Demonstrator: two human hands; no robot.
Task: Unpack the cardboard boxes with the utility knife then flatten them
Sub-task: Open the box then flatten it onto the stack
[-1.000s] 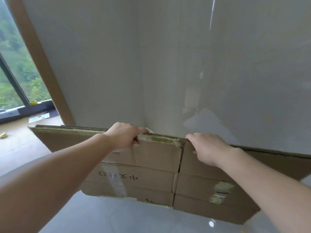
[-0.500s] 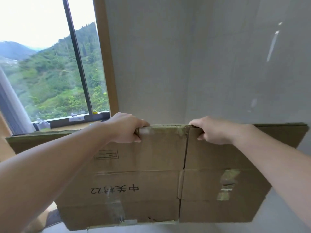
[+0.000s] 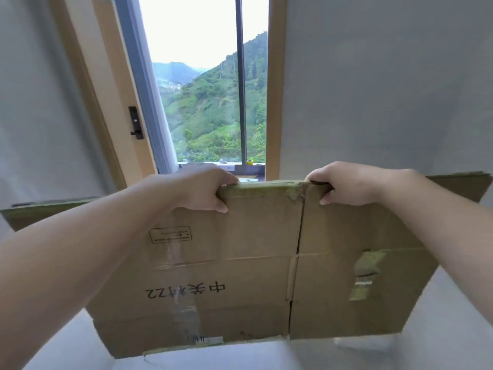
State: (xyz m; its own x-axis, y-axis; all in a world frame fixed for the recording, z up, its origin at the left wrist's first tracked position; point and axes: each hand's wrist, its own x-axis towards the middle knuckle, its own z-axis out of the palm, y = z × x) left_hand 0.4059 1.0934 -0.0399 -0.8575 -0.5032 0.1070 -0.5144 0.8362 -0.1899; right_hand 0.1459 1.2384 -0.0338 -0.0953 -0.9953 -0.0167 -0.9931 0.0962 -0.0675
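Head view shows you holding a flattened cardboard box (image 3: 240, 263) upright in front of you, its top edge level with the window sill (image 3: 213, 163) behind it. Your left hand (image 3: 202, 189) grips the top edge left of centre, fingers curled over the far side and the thumb pressed on the near face. Your right hand (image 3: 346, 184) grips the same edge just right of the vertical seam (image 3: 300, 236) where two panels meet, fingers hooked over the top and the thumb on the front. The near face carries black printed characters (image 3: 185, 291) that read upside down, a small printed rectangle (image 3: 170, 235), a strip of clear tape (image 3: 184, 313) and a greenish tape patch (image 3: 366, 273) on the right panel. The box's lower edge hangs above the pale floor (image 3: 240, 356). A window (image 3: 210, 76) with green hills stands between grey walls (image 3: 386, 76), and a black handle (image 3: 135, 126) sits on its frame
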